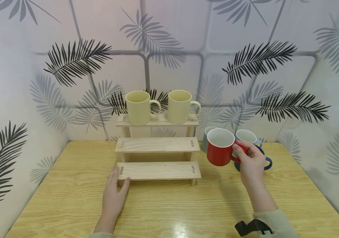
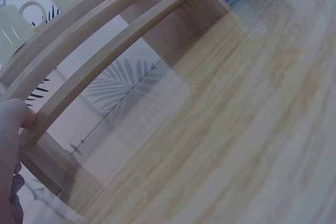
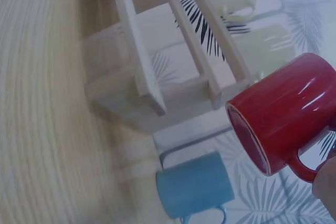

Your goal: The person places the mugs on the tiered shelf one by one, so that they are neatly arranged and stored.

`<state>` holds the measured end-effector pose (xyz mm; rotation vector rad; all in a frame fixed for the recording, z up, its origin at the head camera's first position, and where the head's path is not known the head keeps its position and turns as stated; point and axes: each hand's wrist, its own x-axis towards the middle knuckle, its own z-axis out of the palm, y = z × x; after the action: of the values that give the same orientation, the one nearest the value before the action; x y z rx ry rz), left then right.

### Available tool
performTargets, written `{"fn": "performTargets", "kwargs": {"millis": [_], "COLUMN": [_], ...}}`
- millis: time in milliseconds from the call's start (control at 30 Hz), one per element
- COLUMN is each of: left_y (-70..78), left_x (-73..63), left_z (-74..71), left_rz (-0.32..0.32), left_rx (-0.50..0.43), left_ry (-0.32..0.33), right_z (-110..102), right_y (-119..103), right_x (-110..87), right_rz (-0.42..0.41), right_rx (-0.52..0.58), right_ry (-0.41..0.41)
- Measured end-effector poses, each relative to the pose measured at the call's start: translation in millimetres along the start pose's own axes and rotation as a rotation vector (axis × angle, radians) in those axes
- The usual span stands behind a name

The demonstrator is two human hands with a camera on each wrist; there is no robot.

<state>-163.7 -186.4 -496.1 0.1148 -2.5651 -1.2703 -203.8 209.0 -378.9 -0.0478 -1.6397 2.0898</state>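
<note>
A red mug with a white inside is held in the air by my right hand, which grips its handle. It hangs right of a three-step wooden rack, apart from it. My left hand holds the left end of the rack's lowest step, thumb at the front edge; the left wrist view shows the thumb on the board. Two cream mugs, one at left and one at right, stand upright on the top step, handles to the right. The lower two steps carry nothing.
Behind the red mug stand a grey-blue mug, a light blue mug and a dark blue mug, partly hidden by the red mug and my right hand. A leaf-patterned wall rises behind the wooden table.
</note>
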Motion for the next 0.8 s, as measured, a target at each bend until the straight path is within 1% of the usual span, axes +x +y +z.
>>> {"fn": "performTargets", "kwargs": {"millis": [167, 267, 367, 567, 800], "left_y": [-1.4, -1.4, -1.0, 0.0, 0.4], "left_x": [1.0, 1.6, 2.2, 2.6, 1.9], "left_z": [0.0, -0.1, -0.2, -0.6, -1.5], "left_rz": [0.005, 0.011, 0.015, 0.01, 0.01], "left_rx": [-0.002, -0.006, -0.013, -0.022, -0.015], "left_ry": [0.006, 0.005, 0.008, 0.008, 0.003], "right_z": [19.8, 33.1, 46.7, 75.9, 110.8], "right_y": [-3.8, -2.3, 0.4, 6.1, 10.1], "right_x": [-4.1, -5.5, -6.2, -7.7, -10.8], "right_rz": [-0.041, -0.076, -0.098, -0.097, -0.087], "right_rx": [-0.003, 0.038, 0.054, 0.077, 0.061], "right_ry": [-0.047, -0.086, -0.135, -0.235, -0.311]}}
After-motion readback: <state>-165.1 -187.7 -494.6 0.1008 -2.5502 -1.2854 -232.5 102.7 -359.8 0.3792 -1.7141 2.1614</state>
